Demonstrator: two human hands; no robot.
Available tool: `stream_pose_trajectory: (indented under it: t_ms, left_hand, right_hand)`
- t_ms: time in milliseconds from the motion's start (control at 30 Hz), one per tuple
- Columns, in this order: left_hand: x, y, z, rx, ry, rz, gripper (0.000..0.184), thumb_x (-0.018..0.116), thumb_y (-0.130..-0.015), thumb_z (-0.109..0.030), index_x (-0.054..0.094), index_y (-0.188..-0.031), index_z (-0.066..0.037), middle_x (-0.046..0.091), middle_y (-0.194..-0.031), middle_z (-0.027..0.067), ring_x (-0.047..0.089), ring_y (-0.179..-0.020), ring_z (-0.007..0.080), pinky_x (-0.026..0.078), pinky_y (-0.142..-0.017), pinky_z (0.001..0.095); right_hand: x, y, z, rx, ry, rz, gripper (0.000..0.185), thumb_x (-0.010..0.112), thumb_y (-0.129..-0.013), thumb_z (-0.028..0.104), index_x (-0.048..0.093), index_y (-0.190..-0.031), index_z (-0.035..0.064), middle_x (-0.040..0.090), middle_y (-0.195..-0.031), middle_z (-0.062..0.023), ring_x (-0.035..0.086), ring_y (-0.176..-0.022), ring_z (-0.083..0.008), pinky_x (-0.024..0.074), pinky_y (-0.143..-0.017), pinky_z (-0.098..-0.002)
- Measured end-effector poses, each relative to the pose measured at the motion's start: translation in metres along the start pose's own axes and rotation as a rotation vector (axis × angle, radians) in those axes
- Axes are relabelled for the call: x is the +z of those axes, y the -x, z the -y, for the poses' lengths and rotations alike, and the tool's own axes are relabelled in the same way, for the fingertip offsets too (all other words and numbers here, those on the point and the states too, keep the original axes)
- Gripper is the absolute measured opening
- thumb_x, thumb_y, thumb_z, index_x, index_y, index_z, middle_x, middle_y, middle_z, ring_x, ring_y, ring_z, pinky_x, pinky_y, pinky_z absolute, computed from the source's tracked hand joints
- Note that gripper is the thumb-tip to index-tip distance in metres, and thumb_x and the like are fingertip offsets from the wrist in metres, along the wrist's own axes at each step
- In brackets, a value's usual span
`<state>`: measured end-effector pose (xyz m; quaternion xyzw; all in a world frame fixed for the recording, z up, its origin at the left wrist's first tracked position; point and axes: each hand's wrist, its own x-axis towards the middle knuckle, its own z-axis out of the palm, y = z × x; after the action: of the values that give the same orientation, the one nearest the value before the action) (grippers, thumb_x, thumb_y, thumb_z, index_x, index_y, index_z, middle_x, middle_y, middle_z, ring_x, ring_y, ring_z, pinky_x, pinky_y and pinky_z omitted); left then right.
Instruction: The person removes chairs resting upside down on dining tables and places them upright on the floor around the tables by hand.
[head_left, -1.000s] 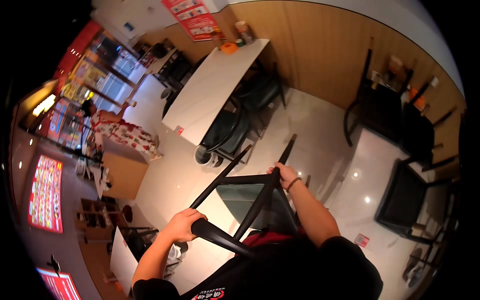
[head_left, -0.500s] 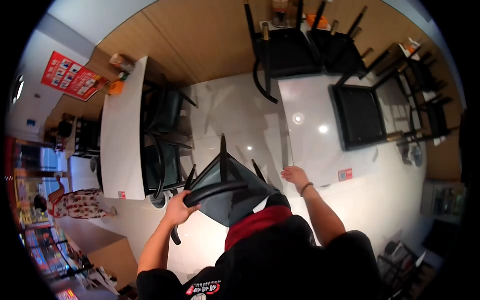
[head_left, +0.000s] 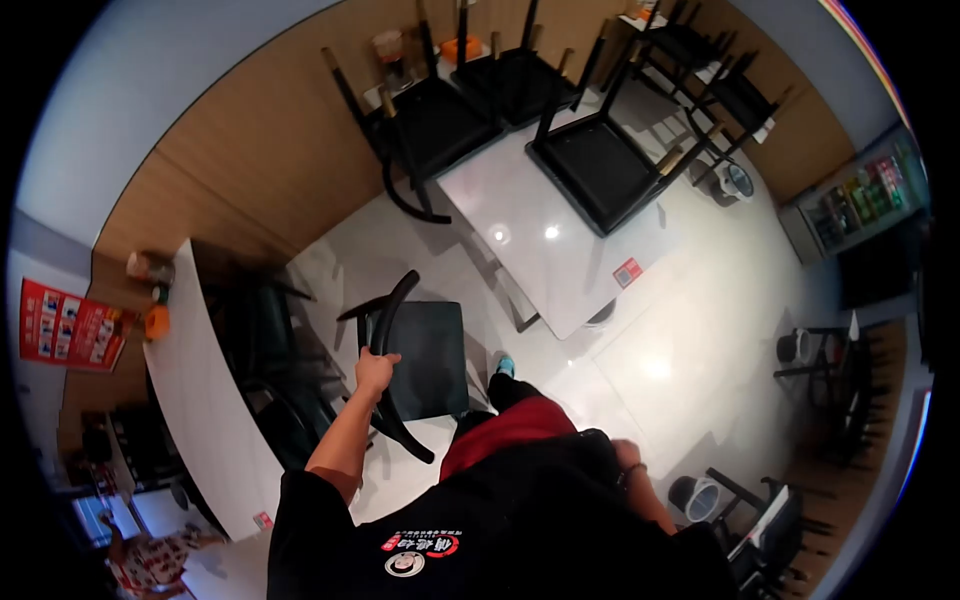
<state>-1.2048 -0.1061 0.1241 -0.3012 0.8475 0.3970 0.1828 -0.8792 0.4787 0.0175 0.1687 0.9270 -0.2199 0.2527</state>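
My left hand [head_left: 376,372] grips the curved black backrest of a chair [head_left: 428,350], which stands upright on the floor with its dark seat facing up. My right hand [head_left: 627,458] hangs low beside my body at the hip; its fingers are too unclear to read. Ahead of me is a white table [head_left: 520,240] with upturned black chairs on it, one of them [head_left: 598,165] near its right side, seat underside up.
Another white table [head_left: 200,370] stands at the left with dark chairs [head_left: 290,420] beside it. A drinks fridge [head_left: 860,200] is at the right. Bins [head_left: 695,497] and chairs are at the lower right. Another person [head_left: 150,560] is at the lower left.
The chair has gone from tilted, legs up, to upright on the floor. My right hand let go of it and dropped to my side. The view has turned right.
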Motion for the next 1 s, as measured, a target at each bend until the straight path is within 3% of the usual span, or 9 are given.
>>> stream_pose_trajectory:
  t_ms: [33, 133, 200, 300, 400, 500, 800, 933, 1000]
  left_hand:
    - [0.008, -0.014, -0.004, -0.040, 0.045, 0.041, 0.085, 0.075, -0.074, -0.025, 0.036, -0.141, 0.010, 0.058, -0.126, 0.0302, 0.061, -0.113, 0.0409, 0.049, -0.095, 0.0425]
    - [0.031, -0.036, -0.035, -0.106, 0.277, 0.115, 0.084, 0.070, -0.074, -0.015, 0.030, -0.143, 0.008, 0.054, -0.128, 0.0293, 0.059, -0.110, 0.0418, 0.048, -0.095, 0.0442]
    - [0.058, -0.062, -0.037, -0.146, 0.415, 0.108, 0.081, 0.068, -0.073, -0.011, 0.030, -0.143, 0.008, 0.055, -0.125, 0.0278, 0.058, -0.108, 0.0409, 0.048, -0.094, 0.0446]
    - [0.088, -0.101, -0.061, -0.204, 0.601, 0.130, 0.079, 0.065, -0.073, -0.003, 0.030, -0.143, 0.007, 0.054, -0.121, 0.0251, 0.057, -0.106, 0.0394, 0.048, -0.093, 0.0450]
    - [0.123, -0.117, -0.055, -0.296, 0.686, 0.124, 0.064, 0.062, -0.074, 0.002, 0.039, -0.133, 0.005, 0.057, -0.106, 0.0184, 0.058, -0.093, 0.0322, 0.049, -0.085, 0.0418]
    - [0.155, -0.130, -0.071, -0.256, 0.859, 0.128, 0.029, 0.065, -0.074, 0.000, 0.051, -0.100, -0.003, 0.053, -0.083, 0.0070, 0.050, -0.071, 0.0186, 0.043, -0.067, 0.0341]
    - [0.169, -0.230, -0.066, -0.296, 1.006, 0.250, 0.028, 0.062, -0.077, 0.000, 0.049, -0.100, -0.008, 0.048, -0.079, 0.0045, 0.050, -0.067, 0.0182, 0.045, -0.061, 0.0329]
    - [0.185, -0.235, -0.070, -0.346, 1.118, 0.253, 0.030, 0.059, -0.079, 0.001, 0.046, -0.104, -0.009, 0.047, -0.078, 0.0048, 0.050, -0.067, 0.0191, 0.045, -0.061, 0.0333]
    - [0.204, -0.234, -0.066, -0.331, 1.148, 0.280, 0.031, 0.058, -0.079, 0.001, 0.046, -0.105, -0.008, 0.050, -0.079, 0.0073, 0.053, -0.068, 0.0213, 0.047, -0.064, 0.0355]
  right_hand:
    - [0.023, 0.015, -0.014, 0.076, -0.139, 0.019, 0.020, 0.055, -0.089, 0.026, 0.069, -0.088, 0.0106, 0.070, -0.092, -0.0165, 0.067, -0.094, -0.0334, 0.0523, -0.078, -0.0456]
    - [0.022, 0.050, -0.006, -0.118, 0.178, 0.179, 0.025, 0.052, -0.093, 0.019, 0.062, -0.109, 0.0037, 0.071, -0.098, -0.0158, 0.069, -0.091, -0.0272, 0.0544, -0.076, -0.0395]
    - [0.022, 0.063, 0.012, 0.919, -1.089, 0.088, 0.025, 0.054, -0.092, 0.020, 0.062, -0.107, 0.0015, 0.071, -0.094, -0.0134, 0.070, -0.081, -0.0259, 0.0548, -0.068, -0.0377]
    - [0.004, 0.057, 0.008, 1.016, -1.138, 0.061, 0.027, 0.056, -0.092, 0.021, 0.062, -0.108, 0.0002, 0.071, -0.094, -0.0143, 0.069, -0.075, -0.0246, 0.0541, -0.063, -0.0351]
    - [-0.009, 0.045, 0.000, 1.007, -1.134, -0.006, 0.024, 0.054, -0.095, 0.025, 0.059, -0.106, 0.0036, 0.069, -0.096, -0.0138, 0.068, -0.079, -0.0278, 0.0543, -0.067, -0.0381]
    - [-0.041, 0.020, 0.014, 0.967, -1.093, -0.043, 0.026, 0.055, -0.094, 0.022, 0.060, -0.107, 0.0005, 0.070, -0.093, -0.0140, 0.068, -0.076, -0.0244, 0.0541, -0.065, -0.0344]
    - [-0.111, -0.031, 0.076, 0.756, -0.966, -0.058, 0.025, 0.058, -0.093, 0.021, 0.061, -0.105, -0.0015, 0.071, -0.090, -0.0131, 0.068, -0.073, -0.0193, 0.0528, -0.064, -0.0283]
    - [-0.087, -0.034, 0.083, 0.811, -1.028, -0.110, 0.024, 0.057, -0.094, 0.021, 0.061, -0.103, -0.0013, 0.070, -0.087, -0.0143, 0.068, -0.071, -0.0210, 0.0533, -0.062, -0.0296]
    - [-0.071, -0.029, 0.104, 0.813, -0.983, 0.038, 0.025, 0.058, -0.095, 0.021, 0.062, -0.104, -0.0010, 0.070, -0.087, -0.0139, 0.068, -0.073, -0.0223, 0.0539, -0.064, -0.0306]
